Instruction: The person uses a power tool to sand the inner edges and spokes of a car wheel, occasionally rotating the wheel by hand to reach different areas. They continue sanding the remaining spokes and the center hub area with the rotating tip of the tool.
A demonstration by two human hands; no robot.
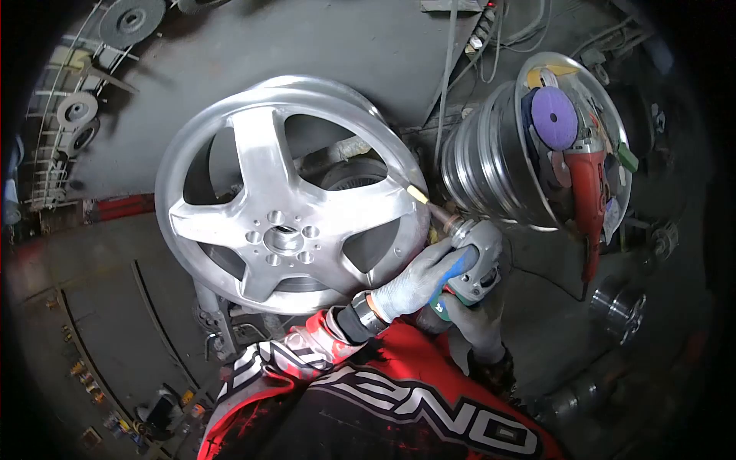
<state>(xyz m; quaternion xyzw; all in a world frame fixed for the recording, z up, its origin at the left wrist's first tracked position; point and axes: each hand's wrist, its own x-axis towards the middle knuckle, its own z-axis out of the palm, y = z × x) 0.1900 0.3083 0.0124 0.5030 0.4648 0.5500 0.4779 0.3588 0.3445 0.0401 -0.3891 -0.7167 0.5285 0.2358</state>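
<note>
A silver five-spoke alloy wheel [284, 241] faces me, propped up at a tilt. Both my gloved hands hold a power grinder [484, 261] with a grey metal head at the wheel's right side. My left hand [418, 282], in a grey and blue glove, wraps over the front of the tool. Lower down, my right hand [477, 326] grips the green body. From the grinder's head a thin spindle with a pale, tapered tip [416, 193] reaches to the wheel's rim, overlapping it in this view.
Right of the wheel, an upturned rim [491, 157] serves as a holder for a purple disc [553, 117] and a red power tool [588, 192]. Abrasive discs [132, 21] hang on a wire rack at upper left. A cable runs below the rim holder; another wheel [618, 309] lies at right.
</note>
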